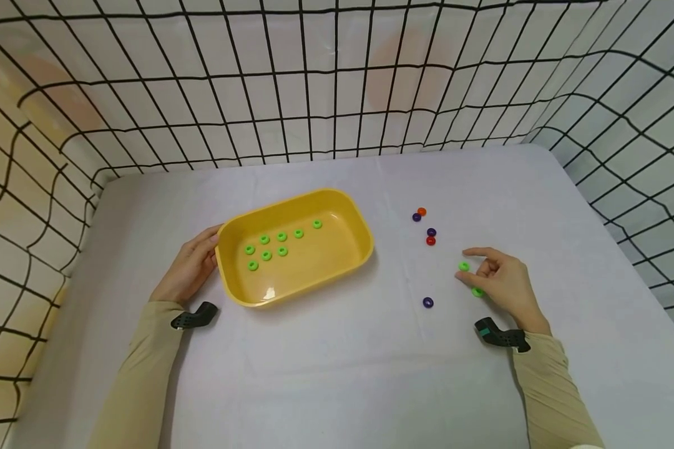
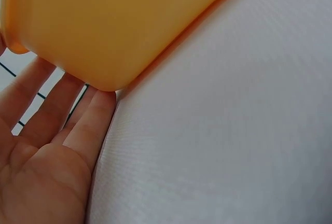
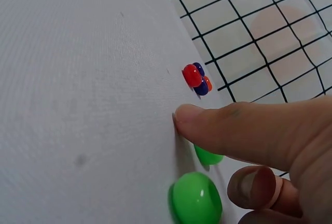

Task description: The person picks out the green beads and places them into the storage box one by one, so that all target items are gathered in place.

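At the left end of a yellow tray [image 1: 314, 262], my left hand [image 1: 188, 268] holds the rim, its fingers against the outside wall in the left wrist view. Several green ring-shaped beads lie inside the tray, one green bead [image 1: 317, 224] apart from the others. To the right, my right hand [image 1: 505, 280] is low over the table. Its thumb and index finger are spread either side of a green bead [image 1: 464, 266]. A second green bead [image 3: 197, 198] lies closer to the wrist, beside the thumb [image 3: 233, 130]. Nothing is gripped by the right hand.
Between tray and right hand lie an orange bead [image 1: 422, 212] touching a purple bead [image 1: 417, 217], and a red bead [image 1: 430, 241] touching another purple bead [image 1: 431, 232]. A lone purple bead [image 1: 428, 302] is nearer. Black wire mesh [image 1: 337, 81] borders the white table.
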`<state>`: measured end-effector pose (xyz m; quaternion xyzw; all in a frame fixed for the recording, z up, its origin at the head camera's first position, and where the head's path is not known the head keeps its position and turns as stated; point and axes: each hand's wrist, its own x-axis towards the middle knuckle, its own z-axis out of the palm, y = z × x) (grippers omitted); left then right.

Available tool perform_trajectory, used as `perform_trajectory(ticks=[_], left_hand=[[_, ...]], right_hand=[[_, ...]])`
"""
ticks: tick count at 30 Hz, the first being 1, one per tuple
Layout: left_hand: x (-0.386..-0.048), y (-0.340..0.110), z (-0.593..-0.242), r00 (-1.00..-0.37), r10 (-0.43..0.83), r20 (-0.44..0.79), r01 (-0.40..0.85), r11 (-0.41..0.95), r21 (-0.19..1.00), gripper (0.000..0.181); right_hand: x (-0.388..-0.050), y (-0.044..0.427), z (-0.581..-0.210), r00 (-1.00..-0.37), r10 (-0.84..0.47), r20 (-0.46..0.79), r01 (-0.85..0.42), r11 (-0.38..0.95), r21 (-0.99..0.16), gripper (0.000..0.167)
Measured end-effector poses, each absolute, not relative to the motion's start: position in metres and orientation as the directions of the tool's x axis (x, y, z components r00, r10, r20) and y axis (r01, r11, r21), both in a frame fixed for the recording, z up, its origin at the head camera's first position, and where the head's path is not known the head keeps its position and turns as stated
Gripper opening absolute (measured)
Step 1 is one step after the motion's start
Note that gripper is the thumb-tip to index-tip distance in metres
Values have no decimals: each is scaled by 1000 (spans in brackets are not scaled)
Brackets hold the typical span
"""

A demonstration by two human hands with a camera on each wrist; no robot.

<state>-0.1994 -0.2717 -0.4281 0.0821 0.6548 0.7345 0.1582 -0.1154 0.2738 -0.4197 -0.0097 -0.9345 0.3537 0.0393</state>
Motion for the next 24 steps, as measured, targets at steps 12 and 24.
perform_trajectory(ticks=[12, 24], left_hand=[[-199, -272, -428, -938, 331, -99, -141, -105, 984, 38], [-199, -272, -428, -937, 336, -89, -133, -110, 985, 35]], right_hand=[[-114, 271, -418, -997, 73, 36, 31, 744, -668, 28], [-114, 275, -419, -997, 70, 40, 27, 757, -653, 26]])
